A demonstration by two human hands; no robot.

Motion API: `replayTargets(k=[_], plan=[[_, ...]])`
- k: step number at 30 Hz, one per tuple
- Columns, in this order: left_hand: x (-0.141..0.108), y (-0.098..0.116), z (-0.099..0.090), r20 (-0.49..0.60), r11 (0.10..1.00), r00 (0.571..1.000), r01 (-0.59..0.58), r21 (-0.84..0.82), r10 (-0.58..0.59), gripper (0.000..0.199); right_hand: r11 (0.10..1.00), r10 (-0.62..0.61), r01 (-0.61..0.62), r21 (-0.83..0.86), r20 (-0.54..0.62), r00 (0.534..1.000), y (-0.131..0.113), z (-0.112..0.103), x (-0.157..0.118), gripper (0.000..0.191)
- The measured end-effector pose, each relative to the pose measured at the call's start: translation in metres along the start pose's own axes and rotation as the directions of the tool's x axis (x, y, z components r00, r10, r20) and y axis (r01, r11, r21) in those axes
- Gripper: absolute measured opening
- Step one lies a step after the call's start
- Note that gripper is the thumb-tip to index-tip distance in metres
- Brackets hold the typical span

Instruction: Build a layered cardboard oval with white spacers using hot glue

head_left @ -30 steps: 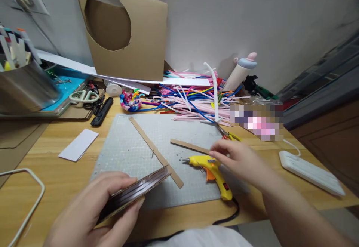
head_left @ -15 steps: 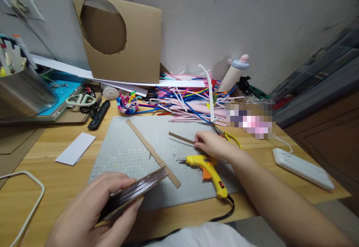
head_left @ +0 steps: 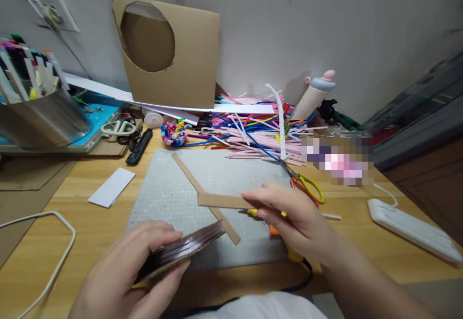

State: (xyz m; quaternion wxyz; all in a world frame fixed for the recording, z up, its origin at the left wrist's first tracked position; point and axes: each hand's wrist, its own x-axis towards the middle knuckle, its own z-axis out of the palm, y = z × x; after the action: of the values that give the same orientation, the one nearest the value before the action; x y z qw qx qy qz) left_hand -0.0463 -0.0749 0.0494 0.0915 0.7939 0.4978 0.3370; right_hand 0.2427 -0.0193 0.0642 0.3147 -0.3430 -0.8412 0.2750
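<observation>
At the lower left, my left hand [head_left: 126, 270] grips a layered cardboard piece [head_left: 188, 244] with dark glossy layers between its edges, thumb below and fingers above. My right hand [head_left: 285, 215] pinches a cardboard strip [head_left: 222, 200] by its right end, its left end over another cardboard strip [head_left: 188, 172] lying diagonally on the grey cutting mat [head_left: 155, 184]. Beneath my right hand is a yellow glue gun [head_left: 294, 254], mostly hidden, with its orange trigger partly showing.
Behind the mat are pipe cleaners [head_left: 253, 140], scissors [head_left: 311, 188] and a cardboard sheet with a round hole [head_left: 195, 58]. A pen holder [head_left: 47, 116], black cutter [head_left: 139, 147] and folded white paper [head_left: 112, 187] lie left. A white power strip [head_left: 412, 229] is at right.
My right hand has brought its strip up off the mat, turned its broad face to view and moved over the glue gun. The view has shifted slightly; my left hand keeps its hold.
</observation>
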Motion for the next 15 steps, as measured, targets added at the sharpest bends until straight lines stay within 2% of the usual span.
replayTargets(k=[4,9,12,15], plan=[[0.002,0.000,-0.004,0.024,0.998,0.998,-0.049,-0.048,0.050,0.024,0.996,0.087,-0.086,0.035,-0.028,0.996,-0.008,0.008,-0.008,0.026],[0.001,-0.001,-0.013,0.075,0.998,0.997,-0.019,-0.054,0.023,0.027,0.974,0.209,-0.193,0.117,-0.147,0.967,-0.012,0.014,-0.013,0.022],[0.000,0.000,-0.019,0.116,1.000,0.993,0.009,-0.011,-0.007,0.028,0.978,0.182,-0.160,0.136,-0.169,0.969,-0.012,0.014,-0.014,0.021],[-0.001,0.002,-0.023,0.144,0.999,0.989,0.035,-0.013,-0.032,0.027,0.987,0.133,-0.117,0.114,-0.142,0.981,-0.012,0.014,-0.014,0.022]])
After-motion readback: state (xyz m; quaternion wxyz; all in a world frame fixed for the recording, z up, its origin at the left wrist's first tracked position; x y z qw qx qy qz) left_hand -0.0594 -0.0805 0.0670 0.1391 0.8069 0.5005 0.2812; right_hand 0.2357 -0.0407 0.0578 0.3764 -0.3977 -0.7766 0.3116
